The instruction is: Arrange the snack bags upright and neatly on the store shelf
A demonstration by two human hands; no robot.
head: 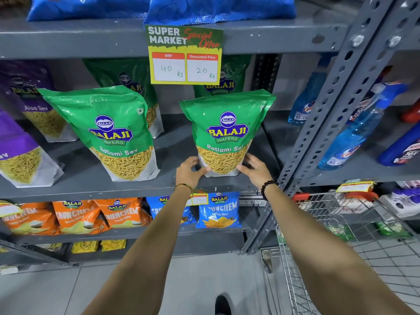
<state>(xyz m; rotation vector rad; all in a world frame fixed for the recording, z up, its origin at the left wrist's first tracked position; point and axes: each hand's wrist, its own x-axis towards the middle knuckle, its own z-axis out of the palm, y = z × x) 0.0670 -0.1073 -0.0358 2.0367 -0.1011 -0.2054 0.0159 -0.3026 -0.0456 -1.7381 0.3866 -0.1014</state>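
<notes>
A green Ratlami Sev bag (227,130) stands upright near the front of the grey middle shelf (177,146). My left hand (189,171) grips its lower left corner and my right hand (254,168) grips its lower right corner. To the left a second green Ratlami Sev bag (109,130) stands upright, leaning slightly. Two more green bags (127,78) (229,85) stand behind them, partly hidden. Purple Aloo Sev bags (34,105) (18,153) stand at the far left.
A price sign (184,54) hangs from the shelf above. Blue bags (218,7) lie on the top shelf. Orange (79,215) and blue Crunchem bags (219,210) fill the shelf below. A wire shopping cart (341,246) stands at right, blue spray bottles (354,130) on the neighbouring rack.
</notes>
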